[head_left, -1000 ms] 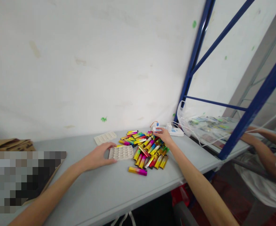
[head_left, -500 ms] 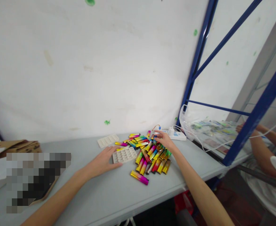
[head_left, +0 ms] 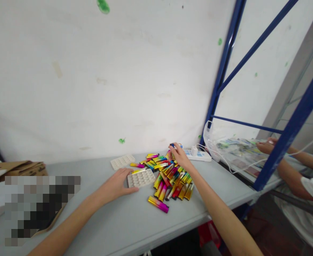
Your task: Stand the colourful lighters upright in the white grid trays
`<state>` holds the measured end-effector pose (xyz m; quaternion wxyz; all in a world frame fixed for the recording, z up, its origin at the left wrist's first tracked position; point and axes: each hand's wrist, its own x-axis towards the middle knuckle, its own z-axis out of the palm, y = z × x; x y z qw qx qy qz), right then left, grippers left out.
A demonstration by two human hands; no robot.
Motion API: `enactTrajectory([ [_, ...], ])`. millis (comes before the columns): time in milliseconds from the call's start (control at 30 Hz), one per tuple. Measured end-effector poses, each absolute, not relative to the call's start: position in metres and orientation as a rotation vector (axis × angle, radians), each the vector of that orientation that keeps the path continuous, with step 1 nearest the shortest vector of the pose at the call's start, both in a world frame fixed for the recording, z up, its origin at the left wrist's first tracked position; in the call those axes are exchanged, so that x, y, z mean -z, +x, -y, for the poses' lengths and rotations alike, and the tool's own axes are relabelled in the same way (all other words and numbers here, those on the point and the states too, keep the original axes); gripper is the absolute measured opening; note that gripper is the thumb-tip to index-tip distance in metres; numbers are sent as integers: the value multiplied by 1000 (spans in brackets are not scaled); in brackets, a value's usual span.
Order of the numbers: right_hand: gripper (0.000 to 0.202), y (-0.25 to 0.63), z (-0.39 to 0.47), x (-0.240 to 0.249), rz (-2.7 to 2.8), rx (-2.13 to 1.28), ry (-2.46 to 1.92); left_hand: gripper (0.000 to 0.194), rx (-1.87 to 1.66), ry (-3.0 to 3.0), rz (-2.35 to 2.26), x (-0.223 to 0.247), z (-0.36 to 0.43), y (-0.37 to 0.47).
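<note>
A white tray with rows of small round holes (head_left: 142,178) lies on the grey table (head_left: 113,220). My left hand (head_left: 117,185) spans its left side, thumb along the near edge and fingers at the far corner. Just right of the tray is a pile of shiny, multicoloured lighters (head_left: 172,177). Above the pile's far side, my right hand (head_left: 180,156) pinches a lighter (head_left: 171,145) whose dark blue end shows by the fingertips; the rest of it is mostly hidden. One gold and magenta lighter (head_left: 158,204) rests apart, nearer the front.
Behind the first tray lies a second white tray (head_left: 122,162). A power strip (head_left: 199,155) with cables sits by the wall. Cardboard (head_left: 20,168) and a blurred-out dark object stand at left. Blue rack posts (head_left: 287,128) rise at right, where another person's hands (head_left: 265,146) work among plastic bags.
My right hand has risen slightly and shifted left from the pile, with a lighter in its fingers. The left hand has stayed at the tray. The other person's hands have moved left.
</note>
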<state>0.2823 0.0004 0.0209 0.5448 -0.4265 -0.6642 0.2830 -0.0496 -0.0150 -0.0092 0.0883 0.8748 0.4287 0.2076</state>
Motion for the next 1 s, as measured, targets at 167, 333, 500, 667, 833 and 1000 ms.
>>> enactTrajectory([
  [167, 40, 225, -7, -40, 1443, -978, -952, 67, -696, 2604, -1172, 9, 16, -51],
  [333, 51, 186, -4, -21, 1531, -634, -1105, 68, -722, 2619, -1110, 8, 18, -53],
  [500, 41, 183, 2, -2, 1589, -459, -1224, 75, -705, 2607, -1097, 6, 17, -59],
  [667, 38, 188, 4, -2, 1583, -433, -1240, 71, -596, 2616, -1278, -5, 17, -69],
  [833, 44, 187, 7, -3, 1589, -470, -1175, 66, -539, 2618, -1249, -4, 18, -72],
  [1000, 39, 183, 9, -3, 1587, -423, -1236, 62, -610, 2601, -1224, 3, 14, -70],
])
